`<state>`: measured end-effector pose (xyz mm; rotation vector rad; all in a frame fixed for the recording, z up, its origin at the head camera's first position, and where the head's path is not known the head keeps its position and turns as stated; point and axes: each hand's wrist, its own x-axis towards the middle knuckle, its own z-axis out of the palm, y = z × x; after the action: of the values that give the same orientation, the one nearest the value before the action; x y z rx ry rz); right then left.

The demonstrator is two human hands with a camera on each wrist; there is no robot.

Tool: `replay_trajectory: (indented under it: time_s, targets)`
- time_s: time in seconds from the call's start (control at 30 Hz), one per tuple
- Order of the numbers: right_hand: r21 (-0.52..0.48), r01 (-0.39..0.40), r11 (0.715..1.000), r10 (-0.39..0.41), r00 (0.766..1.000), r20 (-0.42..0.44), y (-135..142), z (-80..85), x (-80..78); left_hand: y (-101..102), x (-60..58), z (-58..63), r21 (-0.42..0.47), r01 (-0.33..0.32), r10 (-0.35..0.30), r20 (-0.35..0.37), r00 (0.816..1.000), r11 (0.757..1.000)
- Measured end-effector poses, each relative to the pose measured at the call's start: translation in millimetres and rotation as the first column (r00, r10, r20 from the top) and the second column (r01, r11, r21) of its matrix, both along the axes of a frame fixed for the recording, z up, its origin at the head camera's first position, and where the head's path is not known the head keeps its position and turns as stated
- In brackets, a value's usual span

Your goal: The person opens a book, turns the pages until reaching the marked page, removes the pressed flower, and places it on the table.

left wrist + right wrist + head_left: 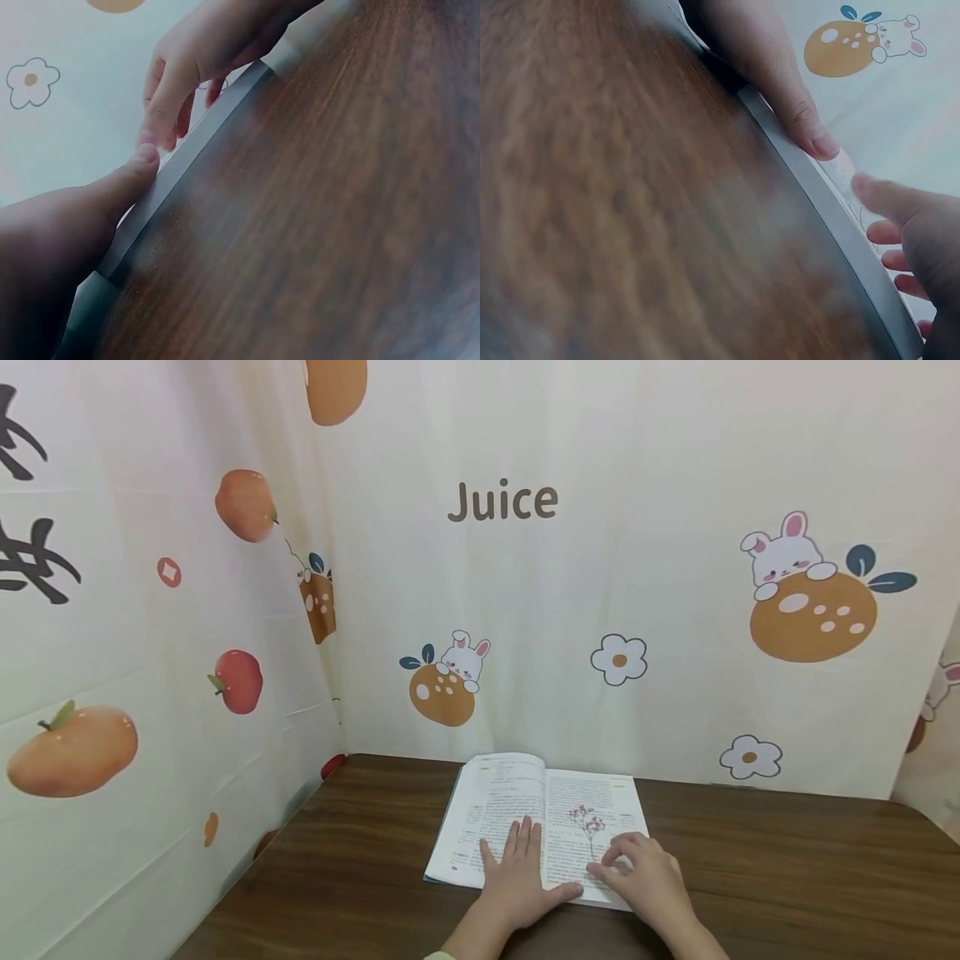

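An open book lies on the table with printed text on both pages. My left hand presses flat over the lower left page and the gutter, fingers spread and thumb reaching onto the right page. A small sprig of pink flowers lies over the right page, its thin stem running down toward me. At the stem's lower end, my right hand pinches with bent thumb and index finger. In the right wrist view, the right thumb hovers by the book's thick page edge, close to the left thumb.
The dark wood table spreads out on both sides of the book. Behind it hangs a pale curtain printed with rabbits, fruit, flowers and the word Juice. Another printed curtain runs along the left side.
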<state>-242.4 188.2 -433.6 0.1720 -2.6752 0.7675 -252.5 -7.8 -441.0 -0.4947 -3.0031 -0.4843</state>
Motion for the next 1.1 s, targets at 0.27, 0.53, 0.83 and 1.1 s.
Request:
replay_trajectory:
  time_s: [0.27,0.53,0.83,1.1]
  targets:
    - [0.021,0.008,1.000,-0.008,1.000,0.018,0,-2.8,0.2,1,-2.5,-5.6,0.013,0.001,-0.001,0.005,1.000,1.000]
    - [0.015,0.011,1.000,-0.011,1.000,0.017,1,-2.1,0.0,1,-1.9,-3.5,0.001,-0.002,0.002,-0.005,1.000,1.000]
    - [-0.032,0.048,0.998,-0.048,0.999,-0.001,3,1.4,-0.9,1,-3.2,-1.9,-0.008,-0.006,0.006,-0.008,1.000,1.000]
    - [-0.136,0.127,0.982,-0.126,0.992,0.021,34,2.2,-4.4,2,-3.4,-3.3,-0.012,-0.013,0.013,0.002,1.000,1.000]
